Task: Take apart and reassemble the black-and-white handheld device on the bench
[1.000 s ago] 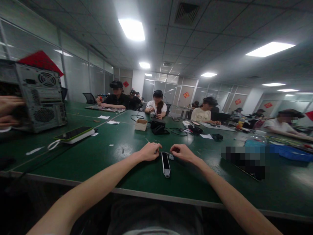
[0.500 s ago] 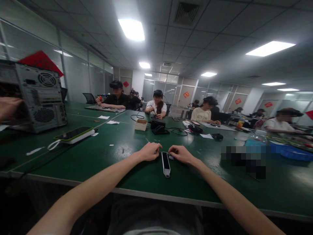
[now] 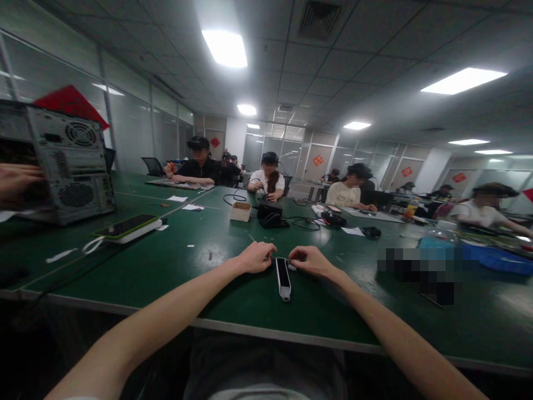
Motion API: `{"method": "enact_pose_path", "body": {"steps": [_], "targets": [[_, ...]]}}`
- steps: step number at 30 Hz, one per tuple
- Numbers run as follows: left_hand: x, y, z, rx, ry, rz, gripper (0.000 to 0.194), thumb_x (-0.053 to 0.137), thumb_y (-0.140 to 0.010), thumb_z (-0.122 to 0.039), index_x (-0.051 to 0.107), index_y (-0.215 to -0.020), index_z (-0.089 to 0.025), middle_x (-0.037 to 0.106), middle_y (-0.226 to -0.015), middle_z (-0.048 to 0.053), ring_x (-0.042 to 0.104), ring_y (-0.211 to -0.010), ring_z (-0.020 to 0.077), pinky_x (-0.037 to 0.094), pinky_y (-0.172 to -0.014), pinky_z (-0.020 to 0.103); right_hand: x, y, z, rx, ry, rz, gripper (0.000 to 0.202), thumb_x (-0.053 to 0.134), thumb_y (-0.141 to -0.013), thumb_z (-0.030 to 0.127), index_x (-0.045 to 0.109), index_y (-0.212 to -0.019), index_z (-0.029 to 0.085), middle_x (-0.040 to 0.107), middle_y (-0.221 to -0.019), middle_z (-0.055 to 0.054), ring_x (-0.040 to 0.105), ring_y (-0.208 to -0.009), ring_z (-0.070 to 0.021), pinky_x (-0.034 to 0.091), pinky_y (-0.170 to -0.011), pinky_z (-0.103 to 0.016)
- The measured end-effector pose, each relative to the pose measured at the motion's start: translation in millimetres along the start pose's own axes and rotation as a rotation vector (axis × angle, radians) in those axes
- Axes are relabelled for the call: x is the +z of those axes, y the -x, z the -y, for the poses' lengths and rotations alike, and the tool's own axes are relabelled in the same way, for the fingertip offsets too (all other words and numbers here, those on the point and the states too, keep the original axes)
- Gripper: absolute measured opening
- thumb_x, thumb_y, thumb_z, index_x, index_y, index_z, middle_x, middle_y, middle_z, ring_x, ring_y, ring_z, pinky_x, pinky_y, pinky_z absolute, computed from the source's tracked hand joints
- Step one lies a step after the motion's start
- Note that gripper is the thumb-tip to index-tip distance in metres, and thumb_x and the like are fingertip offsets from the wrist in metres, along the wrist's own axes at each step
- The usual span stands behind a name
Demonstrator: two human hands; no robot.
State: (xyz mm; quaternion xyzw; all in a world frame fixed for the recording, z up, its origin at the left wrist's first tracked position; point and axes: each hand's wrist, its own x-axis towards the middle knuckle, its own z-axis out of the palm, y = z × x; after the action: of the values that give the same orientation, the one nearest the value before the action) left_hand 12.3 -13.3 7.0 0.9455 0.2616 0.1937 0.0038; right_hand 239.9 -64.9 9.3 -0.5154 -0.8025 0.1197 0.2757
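A slim white handheld device with a long dark face (image 3: 283,278) lies flat on the green table (image 3: 233,294), its narrow tip toward me. At its far left corner is my left hand (image 3: 257,257), fingers curled and pinched over something small and dark that I cannot make out. My right hand (image 3: 310,261) is on the other side, thumb and fingertips closed near the far right corner. Just under those fingertips sits a small pale grey piece (image 3: 292,267); whether it is gripped cannot be told.
Beyond my hands stand a small open box (image 3: 240,211) and a black device (image 3: 270,214) with cables. To the left are a phone on a white power bank (image 3: 127,229) and a computer case (image 3: 69,166). A blue tray (image 3: 497,260) lies right. Co-workers sit around.
My hands and the white device stay almost in place. The right fingers shift very slightly. At the far right, a co-worker's arm has moved outward.
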Motion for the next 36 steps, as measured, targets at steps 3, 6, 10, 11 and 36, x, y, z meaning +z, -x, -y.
{"method": "enact_pose_path", "body": {"steps": [3, 6, 10, 11, 36], "targets": [[0.2, -0.1, 0.0, -0.005, -0.004, 0.006, 0.032, 0.048, -0.078, -0.015, 0.054, -0.109, -0.018, 0.064, -0.090, 0.003, 0.059, -0.088, 0.0190, 0.043, -0.078, 0.029, 0.0, 0.0, 0.1, 0.008, -0.001, -0.012, 0.015, 0.059, -0.073, 0.024, 0.069, -0.082, 0.017, 0.067, -0.073, -0.001, 0.059, -0.065, -0.0125, 0.046, -0.061, -0.023], [-1.2, 0.3, -0.6, -0.012, 0.001, 0.019, 0.032, 0.048, -0.077, -0.015, 0.054, -0.109, -0.018, 0.064, -0.089, 0.003, 0.059, -0.088, 0.0190, 0.043, -0.078, 0.029, 0.0, 0.3, 0.5, 0.021, -0.012, -0.021, 0.015, 0.061, -0.072, 0.027, 0.069, -0.080, 0.017, 0.067, -0.073, -0.001, 0.060, -0.066, -0.0128, 0.046, -0.062, -0.023], [-1.5, 0.5, 0.3, -0.002, 0.018, 0.013, 0.033, 0.048, -0.077, -0.015, 0.055, -0.109, -0.018, 0.064, -0.088, 0.003, 0.059, -0.086, 0.0189, 0.043, -0.077, 0.028, 1.7, 0.9, 2.2, 0.039, -0.054, -0.023, 0.015, 0.061, -0.073, 0.028, 0.068, -0.081, 0.017, 0.068, -0.074, -0.001, 0.060, -0.067, -0.0128, 0.047, -0.063, -0.024], [-0.9, 0.4, 0.9, 0.003, 0.023, 0.007, 0.033, 0.048, -0.077, -0.015, 0.055, -0.109, -0.018, 0.064, -0.088, 0.003, 0.059, -0.086, 0.0188, 0.043, -0.077, 0.028, 2.4, 1.0, 2.6, 0.036, -0.062, -0.023, 0.015, 0.061, -0.074, 0.028, 0.068, -0.081, 0.017, 0.068, -0.075, -0.001, 0.060, -0.067, -0.0127, 0.047, -0.063, -0.024], [-4.6, -0.9, 0.7, -0.015, 0.044, -0.011, 0.029, 0.050, -0.078, -0.018, 0.056, -0.107, -0.016, 0.065, -0.085, 0.003, 0.059, -0.084, 0.0185, 0.043, -0.075, 0.027, -27.2, -2.9, -46.7, 0.069, 0.383, -0.151, 0.022, 0.050, -0.082, 0.024, 0.066, -0.095, 0.017, 0.068, -0.090, -0.007, 0.060, -0.079, -0.0168, 0.045, -0.074, -0.027]]}}
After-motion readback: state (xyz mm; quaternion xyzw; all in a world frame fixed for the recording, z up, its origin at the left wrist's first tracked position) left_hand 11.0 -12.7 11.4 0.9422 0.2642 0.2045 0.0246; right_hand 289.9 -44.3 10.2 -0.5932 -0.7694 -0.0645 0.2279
